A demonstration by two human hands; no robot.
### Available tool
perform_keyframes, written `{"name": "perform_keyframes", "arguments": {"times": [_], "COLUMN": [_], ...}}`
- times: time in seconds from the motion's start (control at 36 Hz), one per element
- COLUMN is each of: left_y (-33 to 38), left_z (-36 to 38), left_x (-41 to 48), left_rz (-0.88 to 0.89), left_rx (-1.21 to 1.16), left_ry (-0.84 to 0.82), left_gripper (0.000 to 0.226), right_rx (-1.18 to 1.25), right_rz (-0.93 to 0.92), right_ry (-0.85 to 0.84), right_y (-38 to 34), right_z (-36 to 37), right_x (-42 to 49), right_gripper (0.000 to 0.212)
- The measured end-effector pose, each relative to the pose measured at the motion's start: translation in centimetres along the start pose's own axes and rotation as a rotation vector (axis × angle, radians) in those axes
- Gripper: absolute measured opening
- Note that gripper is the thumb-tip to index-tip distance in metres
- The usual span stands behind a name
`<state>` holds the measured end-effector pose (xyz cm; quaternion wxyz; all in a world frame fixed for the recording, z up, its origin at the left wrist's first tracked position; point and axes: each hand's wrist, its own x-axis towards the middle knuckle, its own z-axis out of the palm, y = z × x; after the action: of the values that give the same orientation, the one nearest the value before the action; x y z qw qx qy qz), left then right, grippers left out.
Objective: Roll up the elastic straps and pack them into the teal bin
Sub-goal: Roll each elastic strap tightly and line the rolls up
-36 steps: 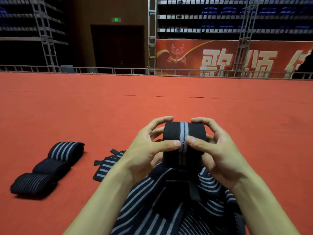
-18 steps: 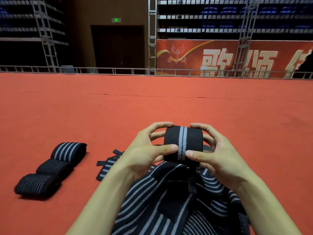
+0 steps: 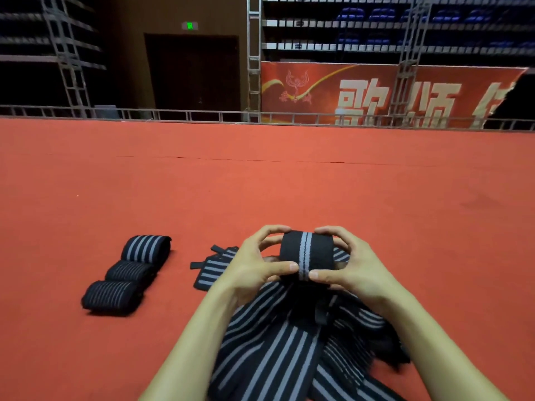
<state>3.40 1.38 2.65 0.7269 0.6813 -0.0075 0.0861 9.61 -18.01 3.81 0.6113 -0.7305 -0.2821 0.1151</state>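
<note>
The strap roll (image 3: 307, 253) sits lower and more compact than before. Left hand (image 3: 254, 270) and right hand (image 3: 356, 273) pinch it; packing looks near.

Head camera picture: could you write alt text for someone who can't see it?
The person's left hand and right hand grip a black roll with a grey stripe above a loose pile of striped straps on red carpet. Three finished rolls lie in a row to the left.

Red carpet (image 3: 260, 183), dim stands (image 3: 405, 21)
</note>
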Motion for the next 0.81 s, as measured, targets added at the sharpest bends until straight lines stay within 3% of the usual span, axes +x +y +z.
{"name": "perform_keyframes", "arguments": {"times": [0.28, 0.47, 0.81], "left_y": [3.4, 1.9, -1.6], "left_z": [-7.5, -15.1, -24.1], "left_x": [-10.1, -17.6, -22.4], "left_rz": [0.026, -0.048, -0.129], "left_rx": [0.095, 0.161, 0.135], "left_ry": [0.12, 0.253, 0.378], "left_gripper": [0.057, 0.06, 0.062], "right_rx": [-0.001, -0.062, -0.271], "right_rz": [-0.012, -0.02, -0.05], "right_ry": [-0.127, -0.22, -0.17], "right_y": [-3.9, -1.8, 1.1], "right_z": [10.3, 21.1, 32.6], "right_x": [-2.4, -3.4, -2.0], "right_gripper": [0.065, 0.068, 0.074]}}
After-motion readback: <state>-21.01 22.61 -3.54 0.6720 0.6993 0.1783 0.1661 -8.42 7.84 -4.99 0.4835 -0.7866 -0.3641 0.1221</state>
